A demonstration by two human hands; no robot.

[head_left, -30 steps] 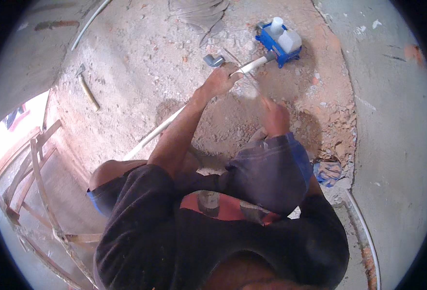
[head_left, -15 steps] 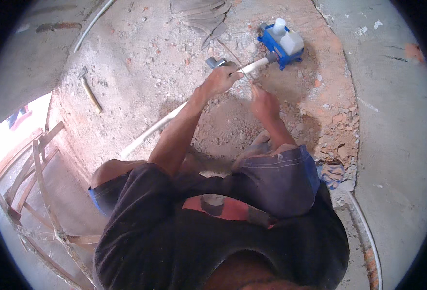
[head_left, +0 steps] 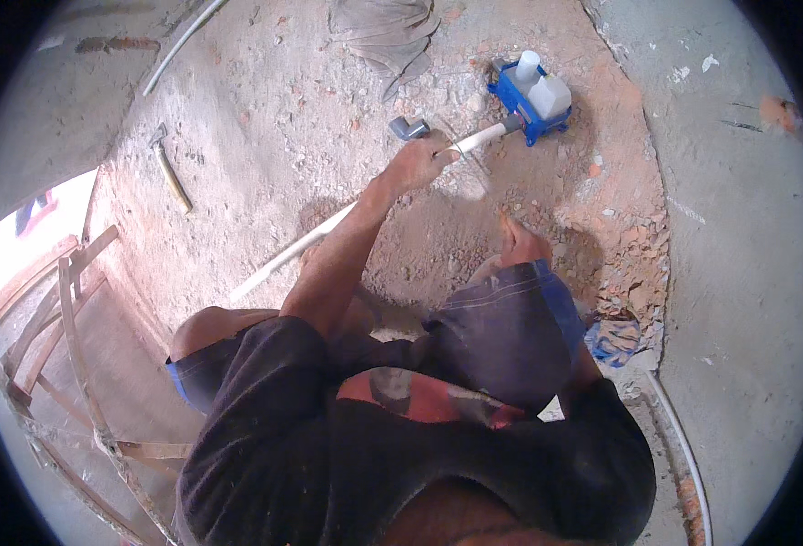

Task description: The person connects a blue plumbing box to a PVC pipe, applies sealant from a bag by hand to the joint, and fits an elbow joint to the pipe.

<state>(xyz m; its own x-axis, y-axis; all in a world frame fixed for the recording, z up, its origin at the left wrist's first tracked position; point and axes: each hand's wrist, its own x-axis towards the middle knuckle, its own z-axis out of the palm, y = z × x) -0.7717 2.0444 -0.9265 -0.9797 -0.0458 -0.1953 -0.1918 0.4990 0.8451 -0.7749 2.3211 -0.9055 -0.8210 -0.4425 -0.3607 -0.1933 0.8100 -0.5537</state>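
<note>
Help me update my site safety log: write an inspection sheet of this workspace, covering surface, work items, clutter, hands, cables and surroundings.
Surface: dusty floor, strewn with small debris.
Work items: white pipe slanting toward a blue-and-white unit, kind unclear; thin strip crossing the pipe; grey elbow fitting on the floor.
Clutter: hammer at left, grey cloth at the top, rubble at right.
Hands: left hand grips the pipe; right hand is nearer the body, its hold on the strip unclear.
Cables: nothing seen for certain; pale tube at upper left, second pale tube at lower right.
Surroundings: grey wall at right; wooden frame and bright opening at left.
</note>
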